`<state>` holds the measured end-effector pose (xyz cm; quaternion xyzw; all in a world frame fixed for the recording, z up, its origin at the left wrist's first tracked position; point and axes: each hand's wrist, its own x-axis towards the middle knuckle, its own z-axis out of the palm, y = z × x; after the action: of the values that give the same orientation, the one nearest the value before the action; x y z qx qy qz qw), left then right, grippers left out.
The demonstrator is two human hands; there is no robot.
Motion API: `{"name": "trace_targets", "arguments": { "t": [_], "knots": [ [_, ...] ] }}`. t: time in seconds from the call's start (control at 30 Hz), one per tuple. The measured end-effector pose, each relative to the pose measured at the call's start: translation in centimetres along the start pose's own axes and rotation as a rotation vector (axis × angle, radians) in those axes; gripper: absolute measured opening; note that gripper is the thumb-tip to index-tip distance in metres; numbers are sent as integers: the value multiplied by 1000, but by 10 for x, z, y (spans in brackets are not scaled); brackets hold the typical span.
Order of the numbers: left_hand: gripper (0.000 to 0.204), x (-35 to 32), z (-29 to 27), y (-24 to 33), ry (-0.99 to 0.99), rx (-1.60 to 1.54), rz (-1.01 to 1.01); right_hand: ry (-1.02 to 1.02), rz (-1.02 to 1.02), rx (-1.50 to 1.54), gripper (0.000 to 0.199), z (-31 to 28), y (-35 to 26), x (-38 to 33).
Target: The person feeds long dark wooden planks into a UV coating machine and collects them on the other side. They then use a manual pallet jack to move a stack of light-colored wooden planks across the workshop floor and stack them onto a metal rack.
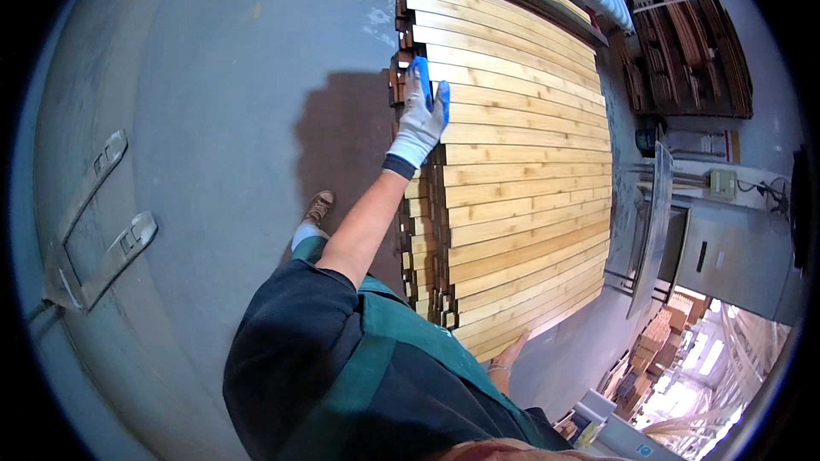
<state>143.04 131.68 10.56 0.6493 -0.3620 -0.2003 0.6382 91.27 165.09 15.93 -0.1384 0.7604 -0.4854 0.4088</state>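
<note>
A broad layer of light wooden planks (pixel 521 132), lying side by side, tops a stack to the right of my body. My left hand (pixel 421 119), in a grey glove with blue fingertips, rests at the stack's left edge by the plank ends. Its thumb is spread from its fingers, and I see nothing held between them. My right hand (pixel 512 352) is at the near edge of the planks, partly hidden by my apron. A band circles that wrist; how its fingers are bent cannot be made out.
A pallet jack's forks (pixel 120 243) lie on the grey floor (pixel 205 119) at left. Dark boards (pixel 696 55) are stacked at the far right. A grey cabinet (pixel 735 260) and an upright panel (pixel 653 226) stand on the right. My shoe (pixel 320 205) is beside the stack.
</note>
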Motion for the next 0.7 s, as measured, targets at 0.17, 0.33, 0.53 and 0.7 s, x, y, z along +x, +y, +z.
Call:
{"name": "trace_targets", "arguments": {
  "t": [0.17, 0.33, 0.53, 0.7],
  "knots": [
    [72, 6, 3, 4, 53, -54, 85, 19, 111, -46, 84, -11, 0, 17],
    [65, 17, -18, 4, -68, 21, 92, 38, 120, -77, 86, -22, 3, 17],
    [68, 115, -54, -46, 108, 0, 148, 208, 143, -143, 82, 5, -15, 13],
    [71, 174, -31, -55, -23, -17, 174, 271, 94, -138, 79, 6, -12, 12]
  ]
}}
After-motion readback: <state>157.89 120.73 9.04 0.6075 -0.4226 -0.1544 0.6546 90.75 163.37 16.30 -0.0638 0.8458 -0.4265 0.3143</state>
